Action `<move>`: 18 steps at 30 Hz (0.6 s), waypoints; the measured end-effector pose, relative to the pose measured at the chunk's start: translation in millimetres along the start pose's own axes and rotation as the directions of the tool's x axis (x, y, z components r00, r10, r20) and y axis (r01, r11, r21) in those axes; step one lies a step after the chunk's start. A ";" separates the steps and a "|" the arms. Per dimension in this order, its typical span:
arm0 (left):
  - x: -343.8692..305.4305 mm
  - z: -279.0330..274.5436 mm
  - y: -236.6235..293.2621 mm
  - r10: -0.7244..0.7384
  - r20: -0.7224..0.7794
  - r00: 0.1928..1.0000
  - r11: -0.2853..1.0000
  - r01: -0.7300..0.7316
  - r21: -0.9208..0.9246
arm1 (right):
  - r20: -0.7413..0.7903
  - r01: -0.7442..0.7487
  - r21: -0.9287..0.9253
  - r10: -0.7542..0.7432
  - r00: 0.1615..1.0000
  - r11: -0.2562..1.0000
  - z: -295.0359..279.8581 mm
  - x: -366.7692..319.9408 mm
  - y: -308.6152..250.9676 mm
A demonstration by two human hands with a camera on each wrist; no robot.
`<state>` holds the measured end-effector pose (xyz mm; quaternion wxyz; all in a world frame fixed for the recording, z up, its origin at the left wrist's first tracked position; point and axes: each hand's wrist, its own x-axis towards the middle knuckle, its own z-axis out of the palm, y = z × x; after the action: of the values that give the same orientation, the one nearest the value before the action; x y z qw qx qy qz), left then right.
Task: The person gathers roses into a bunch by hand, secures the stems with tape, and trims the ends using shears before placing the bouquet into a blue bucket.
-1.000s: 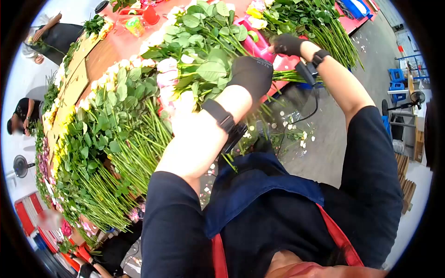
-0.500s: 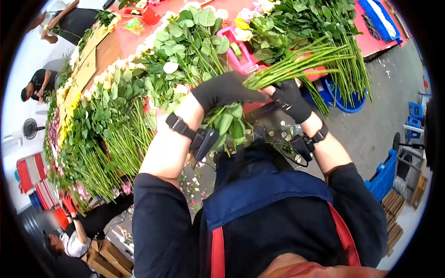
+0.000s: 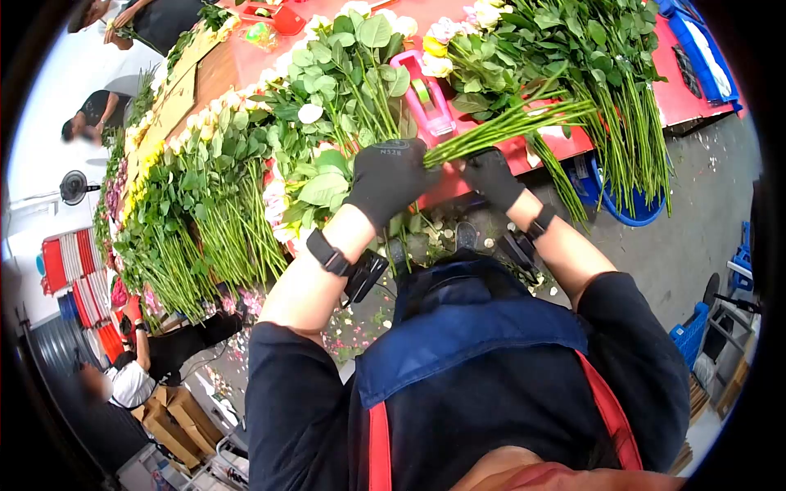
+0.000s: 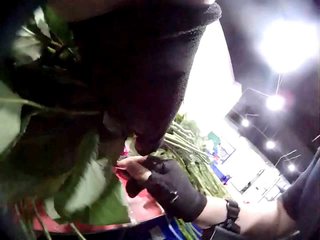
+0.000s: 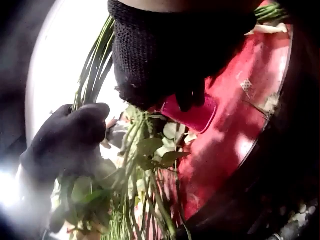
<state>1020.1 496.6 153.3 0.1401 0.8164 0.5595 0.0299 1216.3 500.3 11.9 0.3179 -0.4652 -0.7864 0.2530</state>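
Observation:
My left hand [image 3: 389, 176], in a black glove, grips a bunch of rose stems [image 3: 516, 127]. Their cut ends point off to the right, and the leaves [image 4: 87, 185] hang below the fist in the left wrist view. Just right of it is my right hand [image 3: 491, 178], close under the stems, in a black glove that leaves some fingertips bare. In the left wrist view the bare fingertips [image 4: 134, 164] of that hand come together; I cannot tell what they pinch. A pink tape dispenser [image 3: 426, 98] with a green roll stands on the red table [image 3: 569, 146] beyond both hands.
Piles of leafy roses [image 3: 221, 204] cover the table at left, with another pile [image 3: 622, 114] at right. A blue bucket [image 3: 643, 214] stands below the table edge. A blue crate [image 3: 700, 57] lies at the far right. Petals litter the floor; other people work at left.
First my right hand was at the pink tape dispenser; it came back to the stems and is now just below them. The bunch swung into view, stems to the right, in my left hand.

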 end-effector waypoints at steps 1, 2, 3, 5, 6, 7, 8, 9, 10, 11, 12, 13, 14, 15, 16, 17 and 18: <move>4.0 6.0 -4.0 -0.023 -0.013 1.000 1.000 0.023 0.021 | -0.032 -0.066 0.233 0.075 0.997 0.970 2.7 5.9 -1.7; 8.3 10.6 -7.9 -0.043 -0.027 0.999 0.998 0.045 0.044 | 0.185 -0.313 0.402 0.259 0.948 0.861 1.6 11.1 -2.0; 13.0 12.7 -12.0 -0.065 -0.044 0.997 0.996 0.068 0.066 | 0.421 -0.552 0.492 0.370 0.828 0.673 0.2 15.6 -3.1; 19.4 10.3 -16.4 -0.096 -0.059 0.994 0.991 0.101 0.088 | 0.451 -0.573 0.635 0.353 0.820 0.518 -14.3 12.2 -42.4; 19.5 7.0 -17.2 -0.108 -0.059 0.992 0.988 0.113 0.105 | 0.470 -0.585 0.646 0.349 0.811 0.491 -36.4 17.5 -68.3; 16.6 5.4 -16.1 -0.119 -0.055 0.991 0.985 0.125 0.121 | 0.490 -0.600 0.654 0.346 0.800 0.461 -53.5 21.7 -86.5; 11.2 5.1 -12.4 -0.083 -0.053 0.995 0.991 0.088 0.105 | 0.497 -0.614 0.676 0.363 0.788 0.407 -64.3 26.2 -98.7; 6.9 2.2 -7.8 -0.049 -0.049 0.998 0.993 0.054 0.108 | 0.500 -0.622 0.699 0.381 0.778 0.353 -70.1 29.2 -105.3; 3.1 -2.5 -2.8 -0.014 -0.047 0.999 0.994 0.019 0.111 | 0.513 -0.604 0.749 0.339 0.789 0.273 -66.4 28.5 -97.6; 0.3 -7.9 0.9 0.022 -0.046 0.999 0.993 -0.016 0.114 | 0.558 -0.611 0.780 0.292 0.777 0.135 -72.1 28.4 -100.8; -3.6 -16.2 -2.0 -0.002 -0.014 1.000 1.000 0.002 0.002 | 0.598 -0.614 0.789 0.236 0.766 -0.005 -86.7 31.0 -111.8; -7.1 -23.0 -3.3 0.005 0.014 1.000 0.999 -0.005 -0.040 | 0.630 -0.613 0.776 0.175 0.757 -0.144 -101.4 32.5 -123.8; -10.7 -29.6 -4.4 0.014 0.043 0.999 0.997 -0.010 -0.081 | 0.488 -0.508 0.818 0.144 0.861 0.269 -117.9 25.3 -133.1; -14.6 -38.5 -5.2 0.023 0.070 0.997 0.992 -0.014 -0.122 | 0.517 -0.560 0.809 0.239 0.822 0.176 -132.2 21.1 -139.5; -19.9 -57.1 -1.5 0.123 0.138 0.983 0.979 -0.097 -0.181 | 0.456 -0.524 0.748 0.259 0.851 0.406 -133.3 12.4 -131.8; -20.2 -67.4 2.1 0.075 0.255 0.964 0.959 0.000 -0.283 | 0.392 -0.467 0.640 0.264 0.881 0.610 -128.8 3.9 -125.0; -20.2 -74.7 5.6 0.045 0.376 0.926 0.923 0.105 -0.370 | 0.295 -0.454 0.570 0.345 0.891 0.685 -121.6 -2.6 -126.7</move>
<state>1002.4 490.7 228.6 0.4023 0.7545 0.5181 -0.0209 1234.3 454.7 180.6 0.3247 -0.4709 -0.5598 0.5995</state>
